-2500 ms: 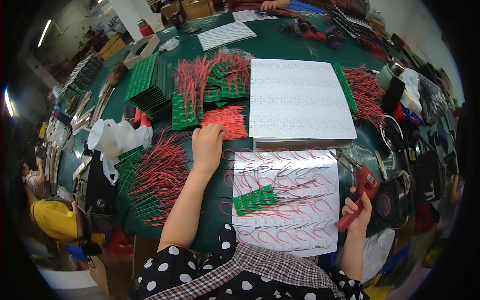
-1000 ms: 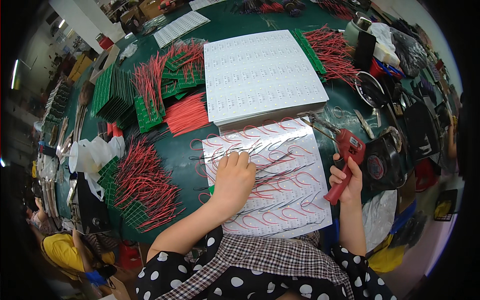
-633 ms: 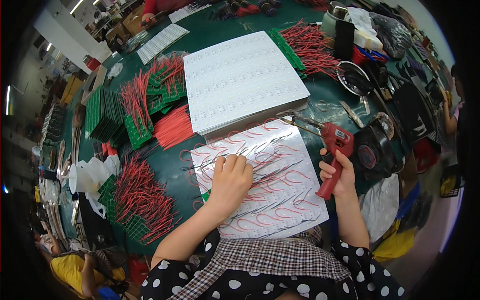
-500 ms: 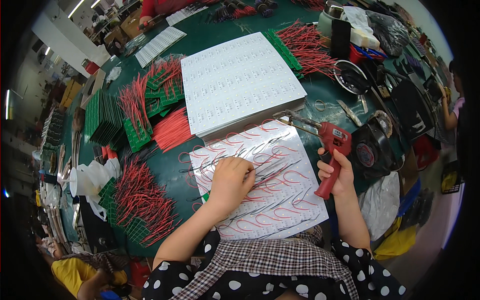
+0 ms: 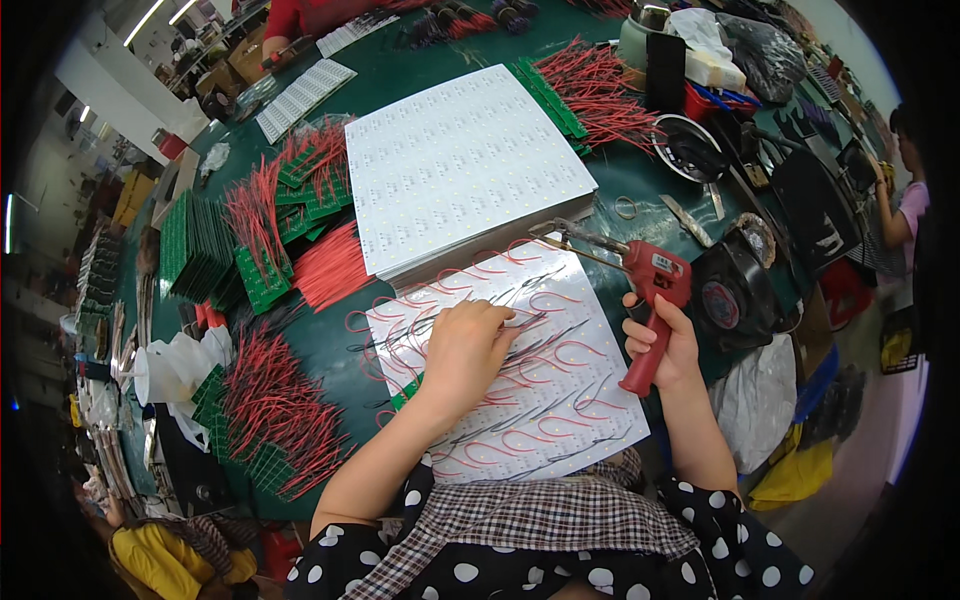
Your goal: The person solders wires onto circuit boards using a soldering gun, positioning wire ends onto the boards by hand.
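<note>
A white circuit board sheet (image 5: 590,400), dotted with small LEDs, lies in front of me. Rows of curved red and black wires (image 5: 525,437) run across it. My left hand (image 5: 462,350) rests low over its left half, fingers bent and pinched around thin wires that show beside the fingertips. A bit of green circuit board (image 5: 407,392) peeks out by my left wrist. In my right hand (image 5: 672,345) is a red soldering gun (image 5: 660,275), gripped by its handle. Its metal tip points left, above the sheet's far edge.
A tall stack of white board sheets (image 5: 470,165) stands just beyond. Left of it are green boards (image 5: 205,245) and bundled red wires (image 5: 335,268); more wired boards (image 5: 285,410) lie nearer. A black fan-like device (image 5: 740,290) and a round dish (image 5: 690,150) stand right.
The view has shifted slightly, so the table items sit a little further left. My left hand has moved slightly away from me over the sheet. The soldering gun stays in my right hand.
</note>
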Motion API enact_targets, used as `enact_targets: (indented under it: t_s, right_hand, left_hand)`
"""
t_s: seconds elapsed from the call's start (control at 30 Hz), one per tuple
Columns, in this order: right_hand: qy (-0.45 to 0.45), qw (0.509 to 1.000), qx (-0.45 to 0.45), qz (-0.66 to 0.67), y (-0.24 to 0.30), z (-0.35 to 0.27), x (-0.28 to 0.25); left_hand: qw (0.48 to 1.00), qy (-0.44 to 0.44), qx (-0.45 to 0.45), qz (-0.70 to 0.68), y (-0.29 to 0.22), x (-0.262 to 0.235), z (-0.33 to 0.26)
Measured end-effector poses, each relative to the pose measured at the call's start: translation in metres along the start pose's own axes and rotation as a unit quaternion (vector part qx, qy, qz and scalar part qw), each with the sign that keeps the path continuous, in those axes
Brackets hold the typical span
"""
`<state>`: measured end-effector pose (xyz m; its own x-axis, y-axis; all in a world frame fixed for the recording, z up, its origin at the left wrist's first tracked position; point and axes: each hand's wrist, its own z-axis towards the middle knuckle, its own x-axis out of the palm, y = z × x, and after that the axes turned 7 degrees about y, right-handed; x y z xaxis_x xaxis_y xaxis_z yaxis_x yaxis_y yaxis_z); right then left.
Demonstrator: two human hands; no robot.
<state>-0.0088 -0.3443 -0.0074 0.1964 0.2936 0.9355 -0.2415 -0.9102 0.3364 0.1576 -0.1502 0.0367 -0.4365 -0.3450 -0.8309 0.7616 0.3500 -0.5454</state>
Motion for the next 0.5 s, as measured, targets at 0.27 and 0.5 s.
enact_targets:
  t_s: [0.27,0.5]
  right_hand:
    - [-0.003,1.000,0.004,0.012,0.000,-0.001,0.001]
    - [-0.006,1.000,0.006,0.022,0.001,-0.001,-0.002]
  left_hand:
    - [0.997,0.031,0.012,0.064,-0.004,0.010,0.003]
    - [0.895,0.073,-0.116,-0.424,0.027,-0.030,0.012]
